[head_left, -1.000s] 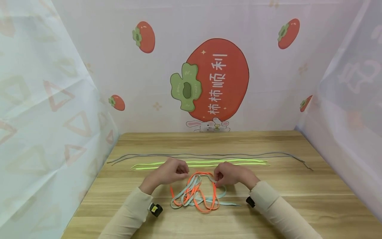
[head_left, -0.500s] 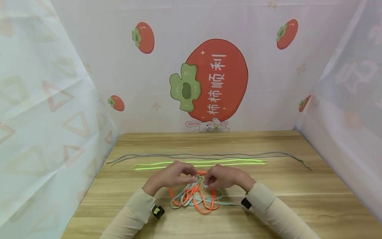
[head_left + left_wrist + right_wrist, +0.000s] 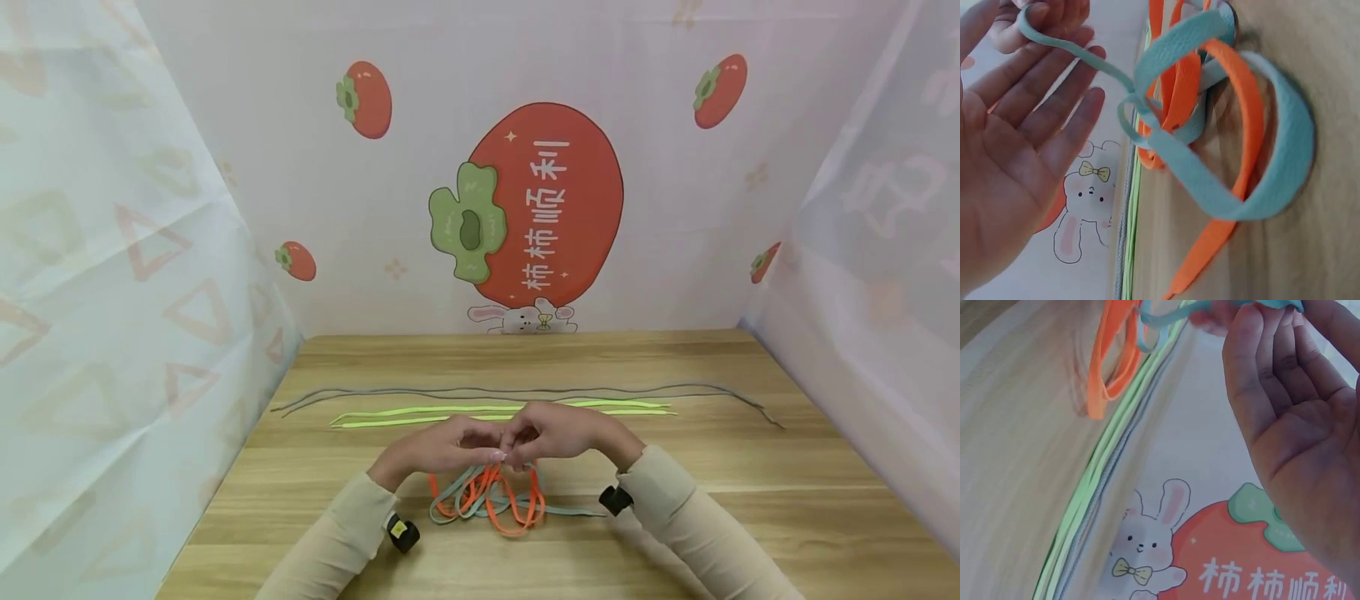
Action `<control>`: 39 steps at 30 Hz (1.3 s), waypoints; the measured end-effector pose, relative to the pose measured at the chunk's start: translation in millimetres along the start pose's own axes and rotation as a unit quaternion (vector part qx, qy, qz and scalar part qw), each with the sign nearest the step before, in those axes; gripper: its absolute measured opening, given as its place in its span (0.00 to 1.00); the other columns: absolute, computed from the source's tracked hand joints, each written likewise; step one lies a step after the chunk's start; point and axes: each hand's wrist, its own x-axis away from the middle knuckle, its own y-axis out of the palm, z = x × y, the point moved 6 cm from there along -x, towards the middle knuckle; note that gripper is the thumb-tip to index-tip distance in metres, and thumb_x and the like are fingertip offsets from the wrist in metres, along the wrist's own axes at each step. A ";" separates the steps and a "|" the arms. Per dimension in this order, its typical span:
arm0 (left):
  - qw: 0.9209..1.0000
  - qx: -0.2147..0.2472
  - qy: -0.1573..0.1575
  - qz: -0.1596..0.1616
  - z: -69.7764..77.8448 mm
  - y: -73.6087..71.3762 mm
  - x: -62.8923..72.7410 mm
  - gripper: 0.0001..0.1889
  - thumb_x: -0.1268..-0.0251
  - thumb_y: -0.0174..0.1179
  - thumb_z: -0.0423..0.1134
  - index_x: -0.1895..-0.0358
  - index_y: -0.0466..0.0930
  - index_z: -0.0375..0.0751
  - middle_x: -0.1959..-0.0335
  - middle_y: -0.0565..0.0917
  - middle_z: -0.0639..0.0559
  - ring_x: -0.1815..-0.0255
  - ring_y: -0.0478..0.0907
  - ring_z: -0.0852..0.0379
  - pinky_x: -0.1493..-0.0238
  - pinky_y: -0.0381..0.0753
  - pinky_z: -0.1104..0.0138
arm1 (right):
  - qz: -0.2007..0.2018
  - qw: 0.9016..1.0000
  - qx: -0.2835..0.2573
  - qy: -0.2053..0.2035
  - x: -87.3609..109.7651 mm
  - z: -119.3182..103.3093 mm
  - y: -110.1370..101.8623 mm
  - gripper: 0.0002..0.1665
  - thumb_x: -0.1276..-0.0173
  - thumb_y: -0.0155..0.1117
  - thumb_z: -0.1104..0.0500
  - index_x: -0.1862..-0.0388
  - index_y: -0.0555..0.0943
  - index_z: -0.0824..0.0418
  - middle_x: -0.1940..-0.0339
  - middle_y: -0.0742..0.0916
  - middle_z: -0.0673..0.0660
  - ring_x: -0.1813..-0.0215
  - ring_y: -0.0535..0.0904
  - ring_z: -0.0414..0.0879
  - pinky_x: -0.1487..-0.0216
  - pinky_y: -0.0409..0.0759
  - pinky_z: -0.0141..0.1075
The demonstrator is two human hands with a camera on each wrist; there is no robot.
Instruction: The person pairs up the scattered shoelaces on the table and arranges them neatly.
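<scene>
A tangle of orange shoelace point(image 3: 517, 528) and light blue shoelace point(image 3: 564, 510) lies on the wooden table below both hands. My right hand point(image 3: 558, 431) pinches a stretch of the light blue shoelace point(image 3: 1275, 302) between thumb and fingertips, raised above the heap. The left hand point(image 3: 442, 446) meets it, thumb tip touching the right fingertips. In the left wrist view, the fingers of my left hand point(image 3: 1019, 144) look mostly straight, while its thumb tip is out of frame. A light blue strand runs from the heap up past these fingers to the right hand.
Behind the heap, yellow-green shoelaces point(image 3: 397, 411) lie stretched lengthwise across the wooden table point(image 3: 750, 517). Farther back run thin grey shoelaces point(image 3: 637, 388). A white printed backdrop point(image 3: 660, 283) rises at the table's far edge, and sheets hang on both sides.
Both hands have come together above the heap; the right hand has moved left and the left hand right. The right hand has taken hold of the light blue shoelace and raised it.
</scene>
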 end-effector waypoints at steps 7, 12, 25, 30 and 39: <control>0.999 0.029 0.007 0.031 4.0 -3.6 3.1 0.12 0.17 0.56 0.40 0.52 0.85 0.35 0.55 0.89 0.33 0.52 0.87 0.40 0.44 0.86 0.44 | 0.007 1.000 -0.016 -0.006 5.1 -2.0 -5.6 0.09 0.19 0.63 0.57 0.57 0.89 0.56 0.69 0.89 0.47 0.71 0.77 0.33 0.67 0.76 0.27; 0.999 0.028 0.018 0.041 6.4 -9.0 9.6 0.12 0.17 0.56 0.38 0.54 0.85 0.31 0.61 0.86 0.28 0.60 0.81 0.30 0.53 0.86 0.47 | 0.012 0.999 -0.035 -0.002 10.1 4.2 -7.1 0.10 0.18 0.62 0.55 0.59 0.89 0.54 0.69 0.89 0.56 0.70 0.80 0.36 0.66 0.80 0.29; 0.999 0.031 0.001 0.040 4.8 -18.5 26.3 0.14 0.17 0.56 0.35 0.54 0.82 0.23 0.63 0.85 0.30 0.60 0.83 0.33 0.50 0.88 0.50 | 0.026 0.995 -0.087 0.032 25.5 24.8 -6.3 0.13 0.18 0.61 0.57 0.57 0.89 0.62 0.67 0.90 0.61 0.64 0.86 0.44 0.52 0.90 0.53; 0.999 0.028 0.001 0.041 3.6 -21.9 34.1 0.13 0.17 0.56 0.35 0.54 0.83 0.25 0.61 0.86 0.32 0.59 0.84 0.32 0.50 0.88 0.46 | 0.029 0.994 -0.094 0.049 33.7 31.7 -4.9 0.15 0.17 0.61 0.57 0.55 0.89 0.66 0.65 0.89 0.67 0.63 0.85 0.43 0.50 0.90 0.50; 0.997 0.009 -0.020 0.068 -4.0 -29.4 53.9 0.14 0.17 0.56 0.37 0.52 0.83 0.25 0.60 0.87 0.38 0.58 0.87 0.44 0.50 0.88 0.50 | 0.033 0.993 -0.093 0.061 44.1 47.1 -2.0 0.15 0.17 0.60 0.57 0.54 0.89 0.66 0.65 0.90 0.66 0.64 0.83 0.41 0.53 0.90 0.50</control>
